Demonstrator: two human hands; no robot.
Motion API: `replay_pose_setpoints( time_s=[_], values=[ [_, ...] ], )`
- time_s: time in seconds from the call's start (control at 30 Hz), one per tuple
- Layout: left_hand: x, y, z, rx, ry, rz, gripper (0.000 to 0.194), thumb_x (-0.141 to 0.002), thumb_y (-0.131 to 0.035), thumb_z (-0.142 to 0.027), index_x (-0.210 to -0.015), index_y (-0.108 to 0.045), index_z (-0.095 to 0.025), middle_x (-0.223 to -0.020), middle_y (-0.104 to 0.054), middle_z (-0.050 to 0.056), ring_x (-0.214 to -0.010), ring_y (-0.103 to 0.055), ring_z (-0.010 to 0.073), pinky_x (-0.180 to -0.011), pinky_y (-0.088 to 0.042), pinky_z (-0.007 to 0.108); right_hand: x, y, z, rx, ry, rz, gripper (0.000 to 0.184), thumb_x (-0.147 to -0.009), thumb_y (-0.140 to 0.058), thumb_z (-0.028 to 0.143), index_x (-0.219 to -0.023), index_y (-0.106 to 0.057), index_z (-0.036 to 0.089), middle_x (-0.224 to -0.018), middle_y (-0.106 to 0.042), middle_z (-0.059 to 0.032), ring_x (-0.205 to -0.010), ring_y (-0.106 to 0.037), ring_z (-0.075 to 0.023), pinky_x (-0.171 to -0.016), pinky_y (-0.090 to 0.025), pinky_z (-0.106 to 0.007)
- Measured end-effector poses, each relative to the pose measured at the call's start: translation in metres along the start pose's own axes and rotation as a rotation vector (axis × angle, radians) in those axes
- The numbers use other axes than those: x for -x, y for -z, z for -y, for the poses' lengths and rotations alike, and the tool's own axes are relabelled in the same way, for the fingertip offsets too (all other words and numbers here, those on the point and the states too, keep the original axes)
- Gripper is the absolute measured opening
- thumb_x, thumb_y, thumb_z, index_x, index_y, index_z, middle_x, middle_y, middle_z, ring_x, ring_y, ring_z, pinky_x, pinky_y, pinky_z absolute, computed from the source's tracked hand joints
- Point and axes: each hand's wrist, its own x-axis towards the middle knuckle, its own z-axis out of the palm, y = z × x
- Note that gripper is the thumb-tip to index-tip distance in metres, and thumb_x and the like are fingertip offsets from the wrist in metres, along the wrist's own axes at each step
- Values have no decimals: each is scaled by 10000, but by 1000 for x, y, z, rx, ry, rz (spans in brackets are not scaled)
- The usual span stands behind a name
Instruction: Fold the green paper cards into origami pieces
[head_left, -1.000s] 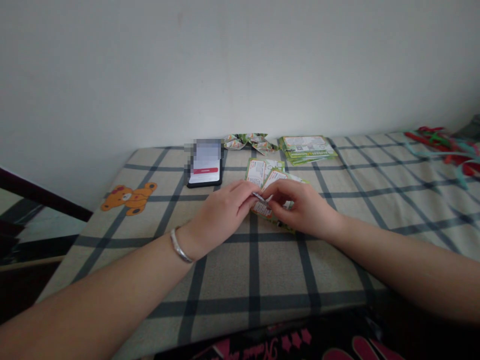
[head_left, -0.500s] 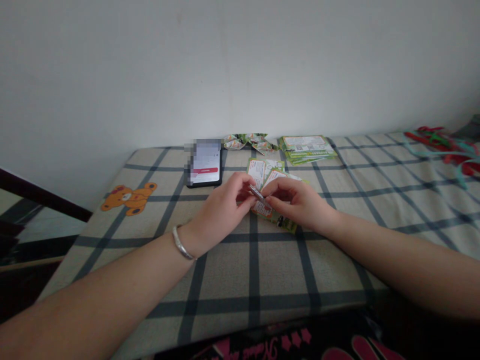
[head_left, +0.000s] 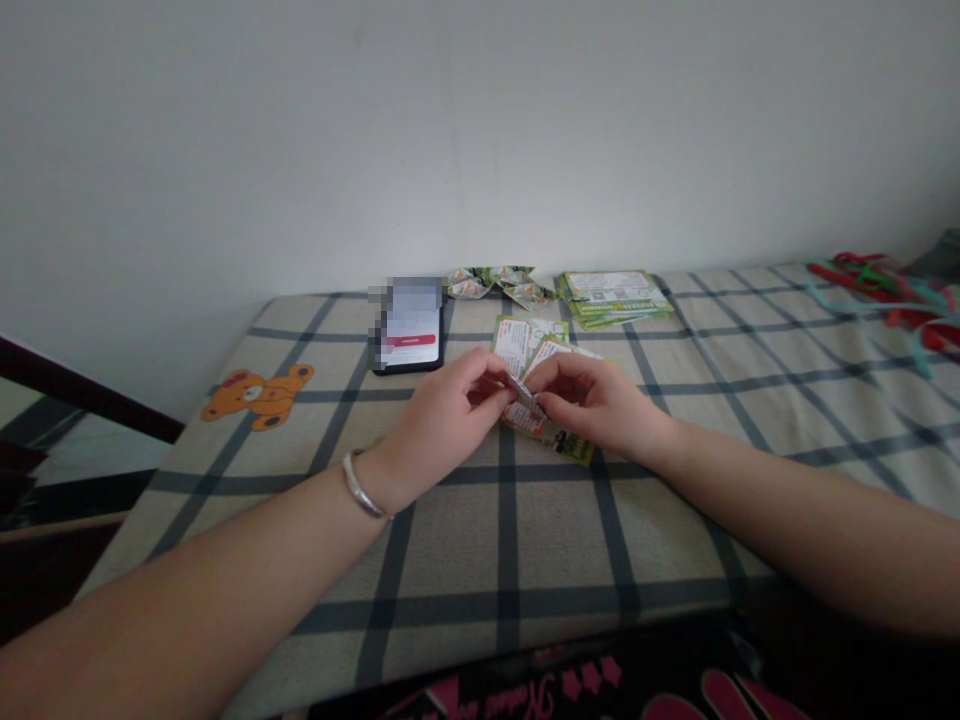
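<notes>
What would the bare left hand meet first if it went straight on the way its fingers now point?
Most likely the bare right hand, just past the small, narrow folded piece of printed paper held between both; exact depth is unclear.

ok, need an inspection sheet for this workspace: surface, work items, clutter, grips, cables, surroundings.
Surface: plaid tablecloth, wrinkled toward the right.
Work items: small folded piece, apparently paper, between the hands; overlapping green-and-white loose cards by and partly behind them; uneven card stack near the wall; folded shapes between phone and stack.
Clutter: phone, screen lit; orange bear figure at left; tangled colored strips far right, details blurred.
Grips: left hand and right hand both pinch the folded piece; silver bangle on the left wrist.
Cables: nothing seen.
Surroundings: pale wall behind; dark rail at left.
</notes>
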Motion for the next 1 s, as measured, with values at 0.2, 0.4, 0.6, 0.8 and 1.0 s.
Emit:
replay_pose_setpoints(
  time_s=[0.2,0.4,0.6,0.8,1.0],
  values=[
    [-3,2,1,-36,-16,-24,109,-821,-628,-114,-891,-665,-189,-874,-698,2,-776,-656,122,-753,-550,263,0,-2,0,28,-24,-22,95,-777,-584,237,-849,-609,180,-759,-638,-10,-684,-595,-120,-595,-480,-253],
    [-5,1,-2,-100,-67,-67,97,-822,-656,-137,-897,-686,-191,-874,-687,6,-799,-642,127,-746,-537,263,0,-2,-2,47,-50,-40,96,-749,-583,188,-844,-572,186,-636,-585,40,-532,-530,-81,-477,-390,-208],
    [-4,1,-5,-137,-73,-62,63,-819,-644,-125,-838,-642,-184,-811,-660,-14,-729,-623,113,-696,-520,243,-1,-1,-3,100,-22,-58,71,-756,-569,192,-827,-576,189,-666,-607,29,-574,-549,-97,-519,-405,-225],
    [-5,3,-6,-223,-157,-56,71,-826,-632,-118,-840,-641,-187,-828,-642,-5,-763,-613,121,-708,-521,244,-1,2,4,333,101,-113,90,-729,-551,158,-785,-613,190,-765,-664,-4,-719,-594,-138,-682,-449,-268],
    [-5,1,-6,-193,-152,-27,88,-830,-630,-103,-851,-638,-188,-839,-638,-8,-762,-610,111,-730,-538,242,-1,0,8,522,238,-133,87,-755,-538,176,-685,-508,218,-686,-598,1,-717,-543,-159,-725,-418,-317]
  ],
)
